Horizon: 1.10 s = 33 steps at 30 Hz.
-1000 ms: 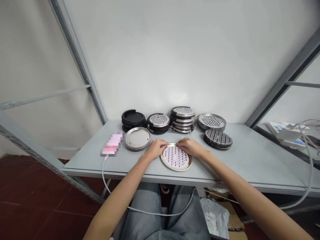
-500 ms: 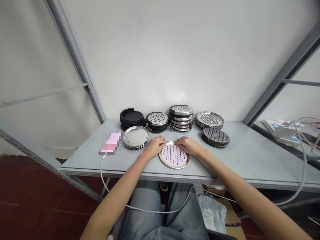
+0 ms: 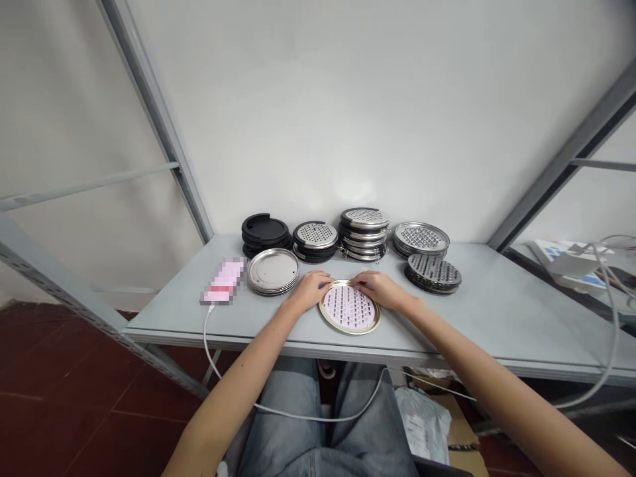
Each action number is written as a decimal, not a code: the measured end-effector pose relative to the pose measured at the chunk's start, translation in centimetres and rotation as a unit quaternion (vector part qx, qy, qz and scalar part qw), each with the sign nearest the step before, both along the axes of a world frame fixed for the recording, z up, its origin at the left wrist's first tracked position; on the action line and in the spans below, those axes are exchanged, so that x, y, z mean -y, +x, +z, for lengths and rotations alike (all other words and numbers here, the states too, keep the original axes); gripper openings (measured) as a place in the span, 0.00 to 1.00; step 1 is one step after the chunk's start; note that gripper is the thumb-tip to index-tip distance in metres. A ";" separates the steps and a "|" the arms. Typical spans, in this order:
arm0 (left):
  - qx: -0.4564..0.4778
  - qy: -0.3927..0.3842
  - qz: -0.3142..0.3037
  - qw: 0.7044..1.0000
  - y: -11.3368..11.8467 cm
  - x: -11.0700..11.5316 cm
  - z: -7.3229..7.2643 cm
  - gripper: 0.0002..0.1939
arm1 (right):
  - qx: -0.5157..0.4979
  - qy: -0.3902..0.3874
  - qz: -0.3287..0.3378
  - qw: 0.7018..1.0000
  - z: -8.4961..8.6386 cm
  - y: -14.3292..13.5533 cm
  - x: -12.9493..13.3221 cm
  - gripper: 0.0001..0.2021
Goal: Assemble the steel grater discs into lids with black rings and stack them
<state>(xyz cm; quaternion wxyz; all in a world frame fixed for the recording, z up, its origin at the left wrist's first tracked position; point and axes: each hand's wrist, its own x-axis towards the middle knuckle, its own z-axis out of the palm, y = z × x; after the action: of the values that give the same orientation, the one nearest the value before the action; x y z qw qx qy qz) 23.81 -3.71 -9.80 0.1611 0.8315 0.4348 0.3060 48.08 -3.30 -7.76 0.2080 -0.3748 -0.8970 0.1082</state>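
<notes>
A round grater plate (image 3: 349, 307), pale pinkish with rows of raised holes and a gold-toned rim, lies on the table near its front edge. My left hand (image 3: 312, 290) has its fingers closed at the plate's far left rim. Across from it, my right hand (image 3: 380, 289) grips the far right rim with bent fingers. The fingertips partly hide the back of the rim. Left of my left hand is a stack of shallow silver metal discs (image 3: 273, 270). Dark grater discs (image 3: 433, 273) are piled to the right of my right hand.
Along the wall stand black round lids (image 3: 266, 232), a perforated disc stack (image 3: 316, 240), a taller stack with metal clips (image 3: 364, 233) and silver-rimmed graters (image 3: 421, 238). A blurred pink phone (image 3: 224, 281) trails a white cable (image 3: 318, 419) across my lap. Metal shelf posts (image 3: 163, 126) flank the table.
The view has shifted slightly, moving everything a little to the right. Both hands stay at the grater plate's far rim, with only a slight change in the right fingers.
</notes>
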 end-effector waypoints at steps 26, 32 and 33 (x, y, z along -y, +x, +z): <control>0.027 -0.041 0.015 0.999 0.1 -0.2 -0.4 0.15 | 0.025 0.008 0.015 1.000 0.1 0.3 -0.5 0.14; 0.030 -0.037 0.015 0.999 0.2 -0.1 -0.3 0.14 | 0.079 0.020 -0.005 0.997 0.2 0.1 -0.5 0.14; 0.035 -0.039 0.016 0.998 0.2 0.0 -0.2 0.16 | 0.085 0.021 -0.009 0.996 0.2 0.0 -0.4 0.14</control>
<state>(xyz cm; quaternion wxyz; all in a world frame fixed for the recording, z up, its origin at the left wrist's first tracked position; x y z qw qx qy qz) 23.99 -3.70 -10.01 0.2038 0.8062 0.4539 0.3201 48.09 -2.90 -7.55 0.1401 -0.3866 -0.9099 0.0551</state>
